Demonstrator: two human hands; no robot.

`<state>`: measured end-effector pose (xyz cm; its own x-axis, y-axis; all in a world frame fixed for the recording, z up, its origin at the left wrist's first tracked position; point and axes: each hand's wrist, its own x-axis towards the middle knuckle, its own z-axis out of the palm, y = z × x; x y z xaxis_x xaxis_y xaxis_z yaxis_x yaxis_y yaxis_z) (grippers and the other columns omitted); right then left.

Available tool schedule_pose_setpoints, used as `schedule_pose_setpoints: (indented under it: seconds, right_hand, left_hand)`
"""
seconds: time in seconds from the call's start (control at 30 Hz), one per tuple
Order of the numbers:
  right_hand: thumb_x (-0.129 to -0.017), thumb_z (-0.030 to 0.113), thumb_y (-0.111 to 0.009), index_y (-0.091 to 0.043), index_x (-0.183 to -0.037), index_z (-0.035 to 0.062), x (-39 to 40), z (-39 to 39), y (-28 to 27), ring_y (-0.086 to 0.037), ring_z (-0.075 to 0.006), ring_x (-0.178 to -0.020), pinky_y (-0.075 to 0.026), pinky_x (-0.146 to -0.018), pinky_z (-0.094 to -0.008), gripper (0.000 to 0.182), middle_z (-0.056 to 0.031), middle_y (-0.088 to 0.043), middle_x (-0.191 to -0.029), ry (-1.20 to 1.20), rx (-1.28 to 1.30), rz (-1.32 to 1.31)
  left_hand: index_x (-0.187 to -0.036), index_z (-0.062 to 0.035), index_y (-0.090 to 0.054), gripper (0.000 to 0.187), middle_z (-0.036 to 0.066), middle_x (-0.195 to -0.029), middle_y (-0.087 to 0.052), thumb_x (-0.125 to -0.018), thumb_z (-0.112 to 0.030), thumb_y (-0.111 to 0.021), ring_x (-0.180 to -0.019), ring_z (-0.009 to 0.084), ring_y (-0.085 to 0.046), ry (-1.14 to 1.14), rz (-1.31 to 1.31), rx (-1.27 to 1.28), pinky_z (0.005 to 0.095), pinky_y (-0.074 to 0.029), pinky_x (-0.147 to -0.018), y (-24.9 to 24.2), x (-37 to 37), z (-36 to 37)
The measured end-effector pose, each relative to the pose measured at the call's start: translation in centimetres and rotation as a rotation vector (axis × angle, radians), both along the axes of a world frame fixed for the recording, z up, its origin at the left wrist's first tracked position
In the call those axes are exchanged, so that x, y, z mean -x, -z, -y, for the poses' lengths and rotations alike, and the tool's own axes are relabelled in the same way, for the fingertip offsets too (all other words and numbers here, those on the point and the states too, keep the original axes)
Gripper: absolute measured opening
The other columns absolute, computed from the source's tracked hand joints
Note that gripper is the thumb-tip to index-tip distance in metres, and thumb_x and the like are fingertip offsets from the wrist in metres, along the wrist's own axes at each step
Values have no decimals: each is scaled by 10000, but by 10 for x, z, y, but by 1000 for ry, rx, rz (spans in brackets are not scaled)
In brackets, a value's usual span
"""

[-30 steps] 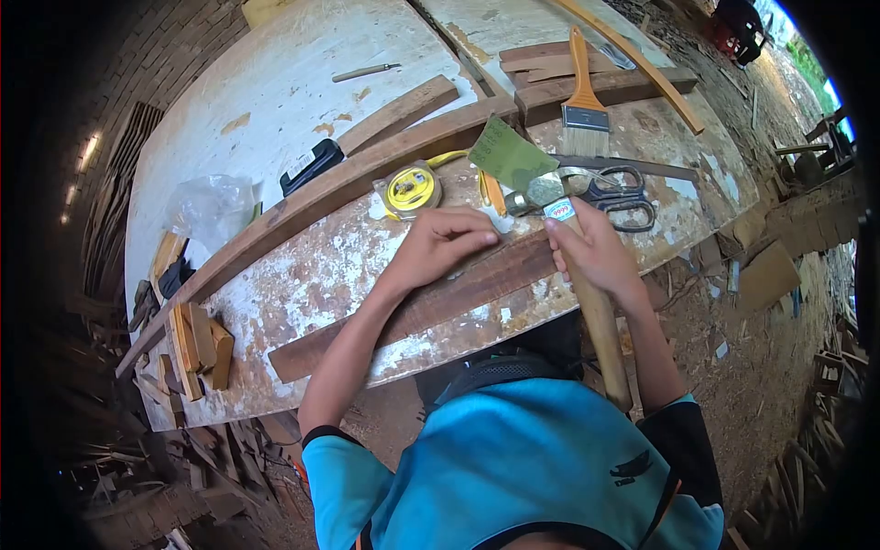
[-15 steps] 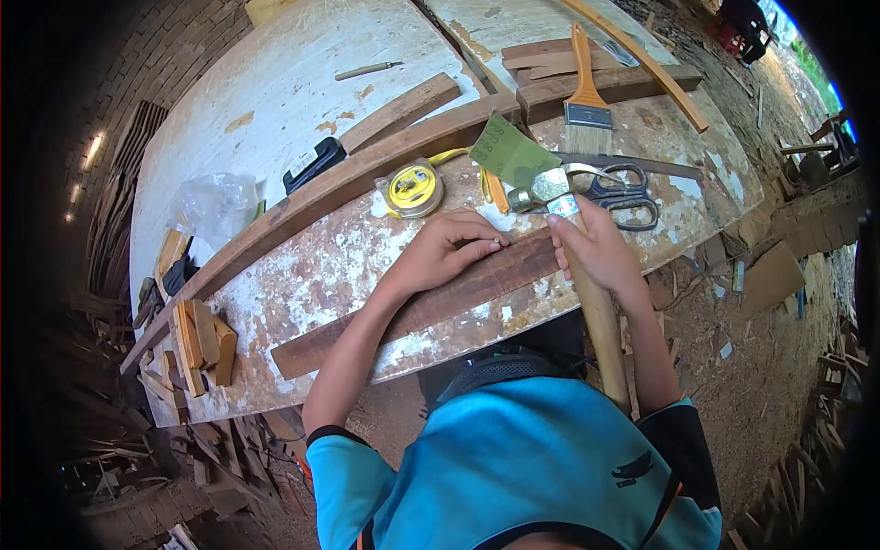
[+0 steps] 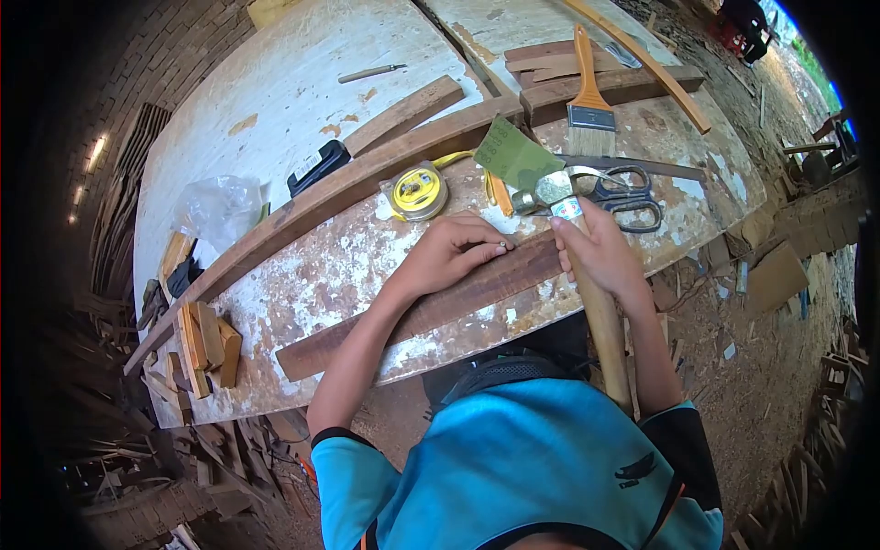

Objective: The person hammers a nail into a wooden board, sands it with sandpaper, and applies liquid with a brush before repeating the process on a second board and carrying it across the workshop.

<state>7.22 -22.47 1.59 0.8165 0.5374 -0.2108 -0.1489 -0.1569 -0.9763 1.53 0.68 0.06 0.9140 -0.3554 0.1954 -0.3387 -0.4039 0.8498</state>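
Note:
My left hand (image 3: pixel 456 252) rests on a dark wooden board (image 3: pixel 440 307) lying along the bench's near edge. Its thumb and index finger pinch a small nail (image 3: pixel 502 245), of which just the pale round head shows. Wrapped round the upper handle of a hammer (image 3: pixel 600 321) is my right hand (image 3: pixel 600 257), over the board's right end. The metal hammer head sits beyond that hand, close to a green sandpaper sheet (image 3: pixel 515 156) and dark-handled scissors (image 3: pixel 632 197). A yellow tape measure (image 3: pixel 419 192) lies just beyond my left hand.
A long curved wooden piece (image 3: pixel 302 220) crosses the worn bench (image 3: pixel 321 284). Farther back lie a paintbrush (image 3: pixel 587 87), a black stapler-like tool (image 3: pixel 318 168), a chisel-like tool (image 3: pixel 371 73) and a plastic bag (image 3: pixel 217 209). Small wooden blocks (image 3: pixel 209 344) stand at the left.
The whole view has shifted slightly. Both hands keep nearly the same pose, the left on the board and the right on the hammer.

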Motion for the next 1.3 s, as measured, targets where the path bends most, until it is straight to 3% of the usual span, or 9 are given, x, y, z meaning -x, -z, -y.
schedule_pose_setpoints:
  seconds: [0.1, 0.4, 0.7, 0.8, 1.3]
  right_hand:
    - [-919, 188, -560, -505, -960, 21, 1, 0, -1, -551, -96, -510, -473, -424, -251, 182, -31, -538, -690, 12, 24, -5]
    - [-930, 178, -550, -505, -963, 50, 2, -1, -2, -530, -80, -514, -458, -422, -236, 139, -8, -520, -692, 9, 28, 5]
    - [-911, 190, -574, -527, -987, 16, 2, -1, -2, -545, -98, -507, -469, -433, -253, 196, -39, -545, -693, 36, 22, 15]
    - [-910, 189, -573, -527, -994, 20, 2, -1, -1, -547, -98, -508, -471, -431, -253, 194, -38, -545, -692, 39, 16, -5]
    - [-915, 189, -567, -525, -985, 27, 3, -2, -4, -545, -92, -511, -475, -430, -250, 181, -30, -535, -693, 48, 29, -1]
  left_hand:
    - [-931, 9, -684, 147, 132, -900, -674, -844, -98, -634, -867, 259, -623, -8, 21, -14, 341, -478, -790, -1, 0, 2]
    - [-915, 9, -684, 143, 129, -887, -676, -844, -106, -638, -847, 257, -627, -3, 38, -2, 343, -476, -778, 0, 0, 2]
    - [-916, 6, -686, 147, 127, -887, -677, -842, -114, -643, -842, 261, -625, -8, 42, 0, 345, -474, -775, 1, 0, 0]
    - [-960, -4, -696, 156, 117, -872, -678, -853, -101, -638, -830, 221, -615, -7, 24, 1, 338, -460, -792, -1, 1, 1]
    - [-925, 5, -684, 165, 132, -892, -673, -850, -134, -637, -853, 262, -627, -10, 39, -12, 348, -475, -785, 2, 1, 1]
